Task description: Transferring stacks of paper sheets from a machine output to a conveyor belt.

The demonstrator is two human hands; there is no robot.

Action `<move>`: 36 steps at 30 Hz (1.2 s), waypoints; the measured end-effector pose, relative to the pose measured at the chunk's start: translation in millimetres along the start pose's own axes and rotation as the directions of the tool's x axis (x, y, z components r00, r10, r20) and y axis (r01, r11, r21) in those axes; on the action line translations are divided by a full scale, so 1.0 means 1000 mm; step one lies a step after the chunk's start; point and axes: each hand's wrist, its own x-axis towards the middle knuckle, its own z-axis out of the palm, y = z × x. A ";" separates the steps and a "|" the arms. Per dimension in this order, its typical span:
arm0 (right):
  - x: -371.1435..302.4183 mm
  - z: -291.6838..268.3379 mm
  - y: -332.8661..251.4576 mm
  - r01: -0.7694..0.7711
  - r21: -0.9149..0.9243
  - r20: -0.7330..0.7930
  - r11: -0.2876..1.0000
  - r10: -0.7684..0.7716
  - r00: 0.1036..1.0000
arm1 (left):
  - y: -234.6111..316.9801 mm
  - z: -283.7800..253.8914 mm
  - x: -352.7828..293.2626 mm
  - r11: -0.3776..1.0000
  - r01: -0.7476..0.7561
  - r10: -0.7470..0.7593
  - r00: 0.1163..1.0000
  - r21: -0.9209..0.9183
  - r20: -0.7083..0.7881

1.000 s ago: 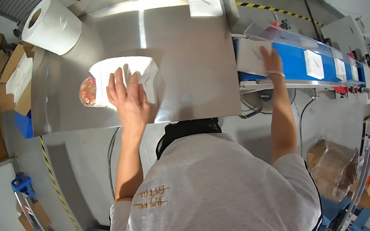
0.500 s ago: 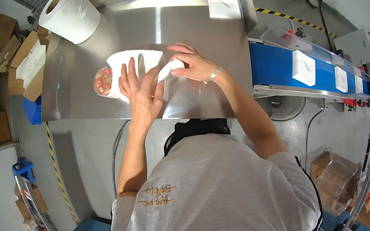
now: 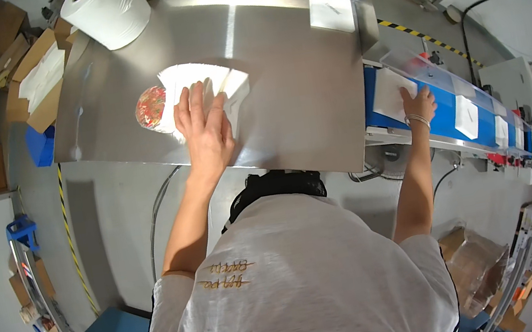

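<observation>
On the steel table, a fanned stack of flat white packets [image 3: 235, 87] lies under my left hand [image 3: 206, 134]. Its fingers stretch over the packets and press them down without wrapping round any. Against the stack's left side sits a rounded, clear-looking thing with red and multicoloured bits [image 3: 151, 108]; the packets partly cover it. My right hand [image 3: 419, 105] reaches out to the blue conveyor belt [image 3: 441, 120]. There its thumb touches the edge of a single white packet [image 3: 391, 90], with the other fingers apart beside it.
More white packets [image 3: 465, 117] lie spaced along the belt, beside a clear guard [image 3: 430, 72]. One white packet [image 3: 330, 12] lies at the table's far right corner. A large white roll [image 3: 107, 16] stands far left, next to an open cardboard box [image 3: 42, 91].
My right hand has moved from the stack to the belt, where another packet now lies under it. The belt's packets have shifted right. My left hand stays on the stack.
</observation>
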 end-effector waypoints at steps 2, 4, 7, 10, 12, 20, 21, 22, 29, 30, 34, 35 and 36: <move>-0.025 -0.013 -0.048 0.140 -0.128 -0.195 0.982 -0.163 0.967 | -0.002 -0.001 0.001 1.000 -0.005 0.005 1.000 -0.028 0.006; -0.033 0.010 -0.089 0.567 0.242 -0.023 0.787 -0.580 0.815 | -0.001 -0.002 0.005 0.995 -0.012 0.014 1.000 -0.094 0.020; -0.089 0.019 -0.197 0.399 0.703 0.335 0.589 -0.769 0.544 | -0.008 -0.001 0.002 0.995 0.004 0.000 0.999 -0.100 0.044; -0.106 0.042 -0.247 0.323 0.838 0.275 0.440 -0.852 0.446 | -0.004 -0.002 0.007 0.991 0.014 -0.004 0.997 -0.133 0.080; -0.098 0.064 -0.250 0.487 0.772 0.248 0.409 -0.899 0.362 | 0.001 -0.003 0.011 0.991 0.034 -0.024 0.997 -0.133 0.075; -0.069 0.036 -0.131 -0.088 0.812 0.390 0.577 -0.425 0.817 | -0.012 -0.004 0.007 0.988 0.151 -0.150 0.988 -0.030 0.020; -0.054 0.040 -0.099 -0.108 0.863 0.316 0.493 -0.360 0.878 | -0.012 -0.005 0.007 0.988 0.153 -0.152 0.988 -0.029 0.018; -0.038 0.035 -0.067 -0.081 0.683 0.333 0.726 -0.211 0.919 | -0.012 -0.006 0.005 0.991 0.128 -0.127 0.991 -0.028 0.035; -0.027 -0.010 -0.025 -0.013 -0.088 -0.113 0.996 0.003 0.994 | -0.013 -0.012 0.000 0.992 0.106 -0.104 0.994 -0.063 0.031; -0.036 -0.007 -0.040 0.039 -0.250 -0.265 0.968 -0.107 0.958 | -0.013 -0.013 0.000 0.992 0.105 -0.103 0.994 -0.077 0.029; -0.066 0.031 -0.153 0.642 0.398 0.100 0.655 -0.727 0.680 | -0.012 -0.010 0.001 0.994 0.074 -0.072 0.997 -0.076 0.030; -0.080 0.028 -0.186 0.578 0.594 0.190 0.559 -0.796 0.575 | -0.012 -0.009 0.002 0.994 0.071 -0.068 0.997 -0.078 0.032; -0.091 0.025 -0.216 0.391 0.728 0.353 0.563 -0.797 0.490 | -0.013 -0.008 0.001 0.995 0.066 -0.063 0.997 -0.073 0.044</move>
